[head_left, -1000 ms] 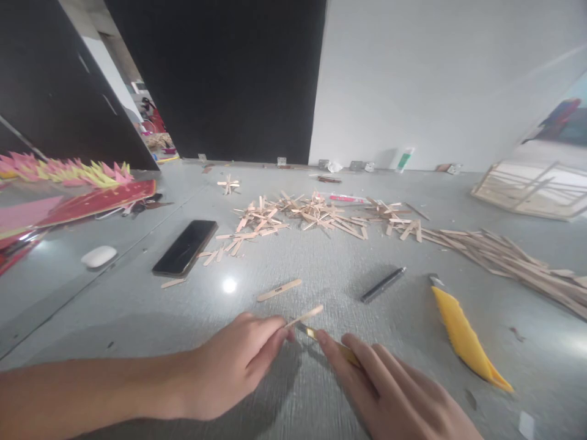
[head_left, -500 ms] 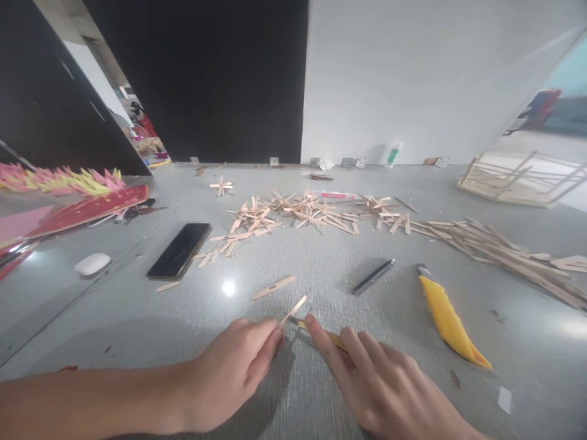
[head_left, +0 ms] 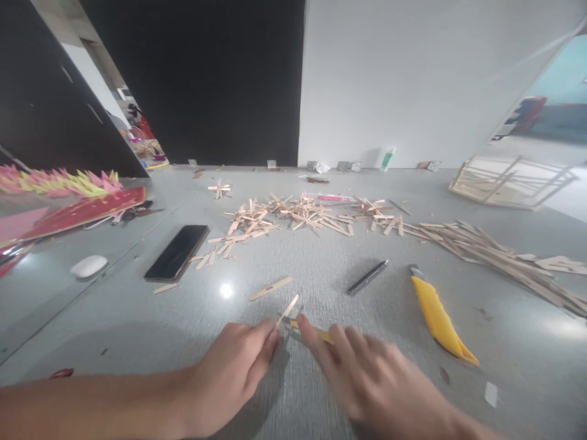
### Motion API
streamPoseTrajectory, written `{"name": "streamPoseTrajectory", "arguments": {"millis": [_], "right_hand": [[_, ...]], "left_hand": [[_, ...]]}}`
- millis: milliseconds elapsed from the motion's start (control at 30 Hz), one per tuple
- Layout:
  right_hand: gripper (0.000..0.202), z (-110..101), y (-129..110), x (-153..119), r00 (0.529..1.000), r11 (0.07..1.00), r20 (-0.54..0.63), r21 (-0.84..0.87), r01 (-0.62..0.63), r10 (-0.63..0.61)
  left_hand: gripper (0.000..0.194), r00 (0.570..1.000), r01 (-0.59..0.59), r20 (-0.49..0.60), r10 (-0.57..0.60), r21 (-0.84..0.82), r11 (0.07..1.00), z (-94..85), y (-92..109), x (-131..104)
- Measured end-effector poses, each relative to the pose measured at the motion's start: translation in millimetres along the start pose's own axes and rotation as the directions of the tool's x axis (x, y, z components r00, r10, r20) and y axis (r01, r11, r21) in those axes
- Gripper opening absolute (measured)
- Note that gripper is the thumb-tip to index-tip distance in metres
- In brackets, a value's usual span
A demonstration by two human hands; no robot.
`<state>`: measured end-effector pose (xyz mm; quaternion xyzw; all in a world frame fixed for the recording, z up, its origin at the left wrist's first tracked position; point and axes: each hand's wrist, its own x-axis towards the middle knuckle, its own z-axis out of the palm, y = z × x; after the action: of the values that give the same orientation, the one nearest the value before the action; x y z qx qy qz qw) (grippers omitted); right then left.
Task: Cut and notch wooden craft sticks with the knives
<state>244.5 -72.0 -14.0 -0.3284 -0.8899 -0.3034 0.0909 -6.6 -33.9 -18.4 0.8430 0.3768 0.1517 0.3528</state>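
My left hand (head_left: pixel 238 366) pinches a thin wooden craft stick (head_left: pixel 290 307), which slants up and to the right above the table. My right hand (head_left: pixel 367 373) is closed around a cutter knife with a yellow handle (head_left: pixel 324 335), the forefinger stretched along it. Its narrow blade (head_left: pixel 285 320) meets the stick just beyond the left fingertips. Another craft stick with dark printing (head_left: pixel 270 288) lies flat on the table, a little past both hands. The stick's lower end is hidden by the left fingers.
Loose craft sticks (head_left: pixel 302 214) lie heaped across the middle, longer strips (head_left: pixel 486 250) to the right. A black pen (head_left: pixel 368 277) and a yellow-wrapped tool (head_left: pixel 440 324) rest right of centre. Leftward are a phone (head_left: pixel 178 252) and a white case (head_left: pixel 89 266). A stick frame (head_left: pixel 509 182) stands far right.
The view has shifted slightly, so the scene sits a little further left. Both hands keep their hold, and the blade stays against the stick.
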Motion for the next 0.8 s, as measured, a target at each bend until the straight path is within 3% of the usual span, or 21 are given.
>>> {"name": "streamPoseTrajectory", "arguments": {"millis": [100, 167, 267, 333, 400, 467, 533, 633, 700, 800], "right_hand": [[0.049, 12.1, 34.7, -0.3, 0.993, 0.988, -0.064, 0.115, 0.101, -0.094], [0.048, 12.3, 36.2, -0.1, 0.992, 0.989, -0.089, 0.111, 0.099, -0.090], [0.051, -4.4, 0.3, -0.2, 0.998, 0.998, -0.045, 0.045, -0.034, 0.036], [0.054, -18.8, -26.9, -1.2, 0.981, 0.979, -0.033, -0.069, -0.193, 0.191], [0.056, -25.9, -33.9, -1.7, 0.971, 0.964, -0.033, -0.115, -0.239, 0.237], [0.055, -21.7, -15.4, -0.6, 0.988, 0.985, -0.011, -0.077, -0.154, 0.154], [0.054, -9.9, 15.7, 1.8, 0.999, 0.999, -0.040, 0.027, 0.024, -0.023], [0.054, 3.4, 38.4, 4.3, 0.988, 0.995, -0.128, 0.037, 0.097, -0.092], [0.057, 1.4, 22.0, 3.5, 0.994, 1.000, -0.109, -0.011, 0.017, -0.018], [0.063, -10.9, -20.8, 1.4, 0.977, 0.967, -0.048, -0.143, -0.212, 0.207]], "left_hand": [[0.030, 0.999, -0.024, 0.038, 0.025, -0.008, 1.000, -2.8, 0.7, -0.9], [0.030, 0.999, -0.021, 0.026, 0.022, -0.016, 1.000, -2.7, 0.2, -1.1], [0.030, 1.000, -0.004, 0.003, 0.004, -0.036, 0.999, -0.2, -1.2, -1.3], [0.031, 0.999, -0.034, 0.033, 0.035, -0.043, 0.998, 1.0, -1.6, -1.6], [0.031, 0.997, -0.056, 0.053, 0.059, -0.047, 0.997, 0.6, -1.2, -1.6], [0.031, 0.998, -0.044, 0.033, 0.046, -0.052, 0.998, -1.4, -0.1, -1.2], [0.031, 0.999, -0.033, 0.021, 0.034, -0.064, 0.997, -3.7, 0.9, -0.4], [0.032, 0.999, -0.043, 0.028, 0.045, -0.082, 0.996, -4.6, 1.2, 1.0], [0.032, 0.999, -0.034, 0.004, 0.035, -0.080, 0.996, -3.1, 0.6, 1.5], [0.031, 0.999, -0.039, -0.002, 0.039, -0.070, 0.997, -0.6, -0.2, 1.3]]}}
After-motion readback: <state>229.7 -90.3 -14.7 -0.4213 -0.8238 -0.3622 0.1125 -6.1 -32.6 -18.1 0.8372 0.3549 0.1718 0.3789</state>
